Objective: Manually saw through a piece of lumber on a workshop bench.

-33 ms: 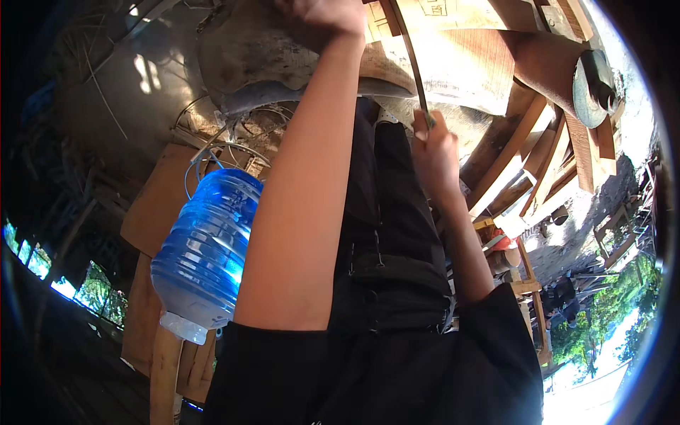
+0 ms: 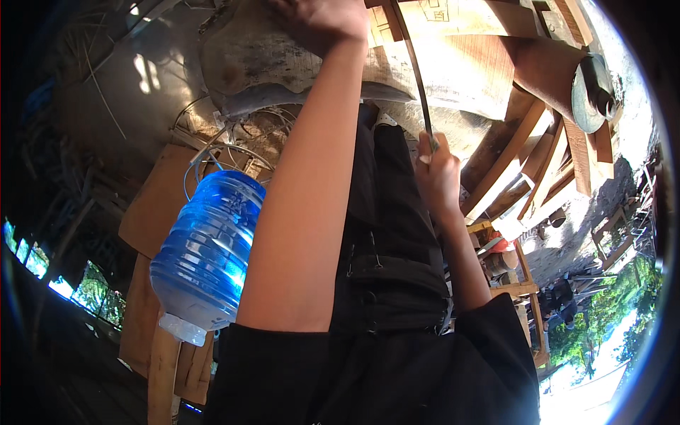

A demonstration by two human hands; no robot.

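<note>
My right hand is closed round the lower end of a long thin dark strip. The strip runs up past a pale wooden piece and leaves the view at the top edge; its material is hard to tell. My left hand reaches to the top edge, over a broad worn wooden surface. Its fingers are blurred and partly cut off, so whether it holds anything does not show. Next to the left hand's wrist lies the sunlit pale wooden piece, with dark line marks near its top.
Beside my left forearm is a large clear blue water bottle, its white cap end toward me. Coiled thin strips lie above it. On the right are stacked wood offcuts, a brown cylinder with a round greenish end and a wooden frame.
My right hand has come a little toward me with the strip in it. The left hand has shifted slightly to the left.
</note>
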